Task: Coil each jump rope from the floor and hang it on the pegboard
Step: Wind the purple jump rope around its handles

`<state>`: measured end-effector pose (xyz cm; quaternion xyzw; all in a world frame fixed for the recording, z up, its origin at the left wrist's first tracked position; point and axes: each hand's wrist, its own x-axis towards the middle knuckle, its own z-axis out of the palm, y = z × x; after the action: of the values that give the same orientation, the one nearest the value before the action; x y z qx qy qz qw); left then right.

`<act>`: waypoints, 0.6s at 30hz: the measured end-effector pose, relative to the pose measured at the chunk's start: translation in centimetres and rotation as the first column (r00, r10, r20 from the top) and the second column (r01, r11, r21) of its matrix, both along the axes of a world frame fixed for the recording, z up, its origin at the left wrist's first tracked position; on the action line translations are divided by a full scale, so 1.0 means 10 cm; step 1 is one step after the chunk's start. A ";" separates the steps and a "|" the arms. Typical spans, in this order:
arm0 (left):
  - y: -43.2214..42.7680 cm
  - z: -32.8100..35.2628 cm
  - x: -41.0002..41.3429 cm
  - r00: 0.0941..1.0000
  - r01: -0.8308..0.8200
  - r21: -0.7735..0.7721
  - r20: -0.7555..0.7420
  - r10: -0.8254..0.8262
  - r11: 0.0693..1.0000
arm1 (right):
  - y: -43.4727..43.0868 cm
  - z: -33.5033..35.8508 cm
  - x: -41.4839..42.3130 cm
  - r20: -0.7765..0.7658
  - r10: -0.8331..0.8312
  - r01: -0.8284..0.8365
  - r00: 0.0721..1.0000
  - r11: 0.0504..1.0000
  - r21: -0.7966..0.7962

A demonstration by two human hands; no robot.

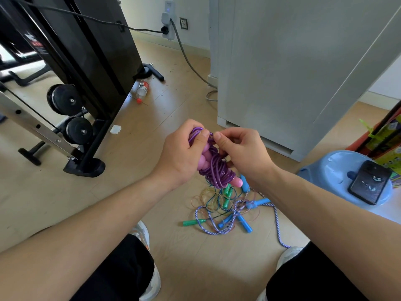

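Okay, my left hand wraps tight round the coiled purple jump rope to keep its loops together, my right hand pinching a strand just beside that grip, likely tucking it; remaining ropes lie tangled below.

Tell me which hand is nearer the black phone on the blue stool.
Right. The right hand is left of the phone in view; the left hand is farther left, beyond the purple rope.
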<state>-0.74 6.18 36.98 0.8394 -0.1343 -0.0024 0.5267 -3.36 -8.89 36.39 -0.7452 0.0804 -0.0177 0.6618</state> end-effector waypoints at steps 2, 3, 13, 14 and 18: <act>0.02 -0.03 0.02 1.000 0.015 0.048 0.019 -0.016 0.999 | -0.02 -0.01 0.00 -0.070 0.042 -0.035 0.997 0.995 0.098; 0.03 -0.03 0.03 1.000 0.020 0.053 0.015 -0.021 0.998 | -0.03 0.00 0.00 -0.101 0.066 -0.053 0.993 0.990 0.132; 0.09 0.01 0.07 0.990 0.114 0.113 0.072 -0.122 0.987 | -0.07 0.02 -0.05 -0.119 0.113 -0.082 0.986 0.968 0.239; 0.09 0.01 0.06 0.989 0.112 0.112 0.085 -0.122 0.987 | -0.06 0.02 -0.05 -0.113 0.103 -0.073 0.988 0.968 0.241; 0.09 0.03 0.02 0.986 0.112 0.096 0.111 -0.122 0.989 | -0.02 0.02 -0.08 -0.081 0.067 -0.050 0.995 0.980 0.192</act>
<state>-0.52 7.05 37.33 0.8515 -0.2136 0.0097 0.4788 -4.19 -9.13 36.55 -0.6810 0.0883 0.0419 0.7257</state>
